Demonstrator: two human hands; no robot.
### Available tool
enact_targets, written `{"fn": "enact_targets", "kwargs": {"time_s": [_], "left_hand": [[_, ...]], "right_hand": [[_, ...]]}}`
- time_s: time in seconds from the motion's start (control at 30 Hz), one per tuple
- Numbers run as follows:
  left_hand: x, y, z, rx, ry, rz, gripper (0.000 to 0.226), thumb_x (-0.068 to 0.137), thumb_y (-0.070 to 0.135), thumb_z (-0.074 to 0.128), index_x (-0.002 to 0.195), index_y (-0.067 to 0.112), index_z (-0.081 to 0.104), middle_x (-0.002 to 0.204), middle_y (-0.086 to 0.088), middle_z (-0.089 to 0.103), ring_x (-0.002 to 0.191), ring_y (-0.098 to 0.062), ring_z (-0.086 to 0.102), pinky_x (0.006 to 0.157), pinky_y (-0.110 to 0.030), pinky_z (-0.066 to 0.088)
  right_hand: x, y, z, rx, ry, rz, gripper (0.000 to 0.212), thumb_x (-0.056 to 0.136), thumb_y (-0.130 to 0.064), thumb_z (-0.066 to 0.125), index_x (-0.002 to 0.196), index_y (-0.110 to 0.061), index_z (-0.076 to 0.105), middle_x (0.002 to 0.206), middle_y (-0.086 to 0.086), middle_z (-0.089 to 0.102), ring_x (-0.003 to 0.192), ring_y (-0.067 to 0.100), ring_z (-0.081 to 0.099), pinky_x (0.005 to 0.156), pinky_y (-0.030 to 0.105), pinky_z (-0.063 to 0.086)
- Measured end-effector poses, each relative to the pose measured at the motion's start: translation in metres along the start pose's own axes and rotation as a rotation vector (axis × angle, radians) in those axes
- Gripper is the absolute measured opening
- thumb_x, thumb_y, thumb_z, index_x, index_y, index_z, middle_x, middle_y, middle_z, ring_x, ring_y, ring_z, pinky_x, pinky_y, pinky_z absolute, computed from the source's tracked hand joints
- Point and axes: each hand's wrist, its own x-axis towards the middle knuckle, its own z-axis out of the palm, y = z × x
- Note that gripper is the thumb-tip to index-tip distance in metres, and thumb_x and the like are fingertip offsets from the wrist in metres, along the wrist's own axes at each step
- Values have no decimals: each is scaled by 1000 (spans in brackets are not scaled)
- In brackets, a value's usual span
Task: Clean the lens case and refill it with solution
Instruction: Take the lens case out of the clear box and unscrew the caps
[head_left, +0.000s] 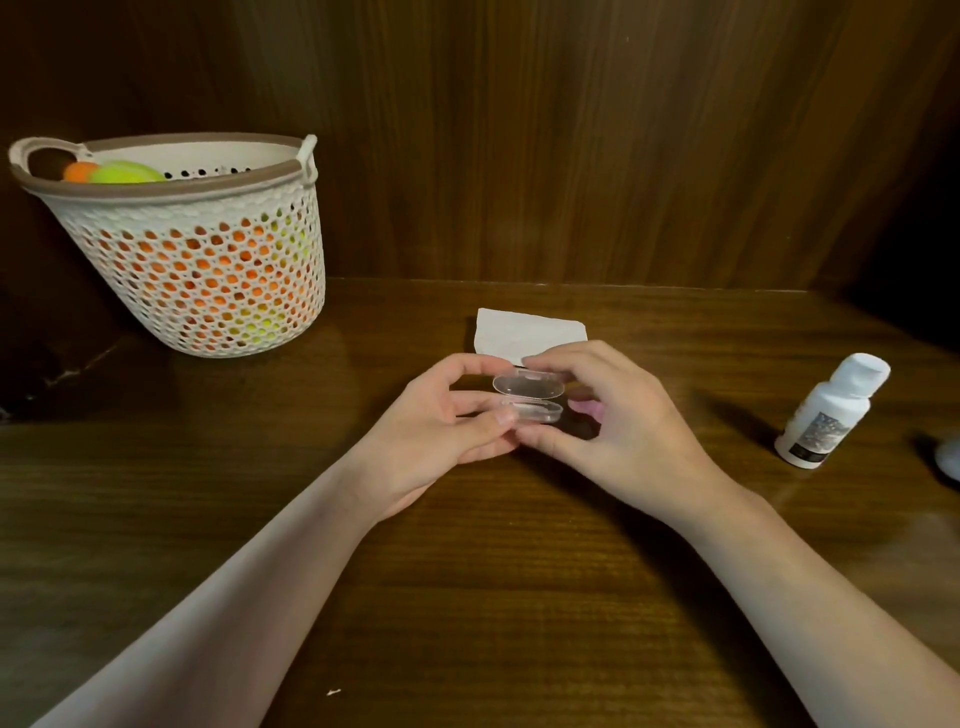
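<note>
A small clear plastic lens case (529, 399) with a hinged lid is held just above the wooden table, its lid partly raised. My left hand (441, 431) grips the case's lower half, thumb on its front edge. My right hand (618, 426) pinches the lid from the right, fingertips on its far edge. A white solution bottle (826, 413) with a white cap stands upright to the right, apart from both hands. A folded white tissue (524, 332) lies on the table just behind the case.
A white perforated basket (192, 249) holding orange and yellow-green balls stands at the back left. A dark wooden wall closes the back. A pale rounded object (949, 454) is cut off at the right edge.
</note>
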Motion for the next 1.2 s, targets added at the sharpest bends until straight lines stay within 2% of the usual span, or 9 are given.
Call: {"fn": "enact_targets", "kwargs": {"time_s": [0.17,0.4,0.57,0.67,0.73,0.83,0.9,1.03,1.2], "left_hand": [[0,-1,-1,-34,-20,0,39,99,6,71,135,14,61,127,-11,77,121,-26,74,102,-44,60],[1,-5,-3,-35,-41,18,38,99,8,71,136,12,63,129,-10,76,123,-26,73,100,-39,61],[1,-3,-1,25,14,44,38,93,11,79,129,16,69,124,-4,78,119,-22,75,98,-40,63],[1,-1,-1,158,97,85,39,88,13,84,124,22,71,118,5,79,115,-14,76,93,-30,63],[-1,2,-6,252,147,103,42,87,16,85,124,27,69,117,9,79,113,-7,75,88,-21,62],[-4,5,-18,505,270,156,45,89,20,84,126,35,64,118,16,74,110,6,69,84,-15,59],[-7,5,-22,643,347,170,47,91,21,83,128,39,59,120,23,69,110,10,65,94,-20,57],[-7,2,-29,807,427,148,48,94,25,80,130,44,55,126,23,67,130,-5,56,121,-54,36],[-7,-1,-36,964,486,82,51,97,29,77,138,45,52,130,23,66,136,-11,48,120,-54,24]], "right_hand": [[3,-4,6,-23,61,-49,29,90,-34,86,116,-37,76,108,-36,63,111,-7,64,89,2,48],[2,-5,5,-10,118,-54,25,86,-23,91,110,-25,83,107,-20,74,106,-2,69,91,7,53],[2,-5,7,19,138,-71,25,86,-25,90,110,-26,84,107,-22,74,106,-3,69,91,7,53],[3,-5,9,2,97,-68,29,88,-33,87,117,-35,81,111,-29,68,113,-6,65,91,5,50],[6,-2,9,-63,14,-34,46,89,-40,85,132,-44,69,129,-30,60,126,-6,56,100,16,51],[10,9,4,-256,-78,271,77,86,-55,84,151,-55,41,155,-20,43,145,12,38,119,50,43],[11,16,0,-329,-97,443,81,87,-63,79,156,-48,39,161,-9,45,149,24,34,120,56,36],[10,25,-1,-298,-85,558,78,90,-65,76,156,-37,45,158,-3,52,147,29,40,118,56,39],[9,26,2,-129,-96,450,58,97,-40,78,150,-37,54,109,-27,68,115,7,62,98,28,43]]}}
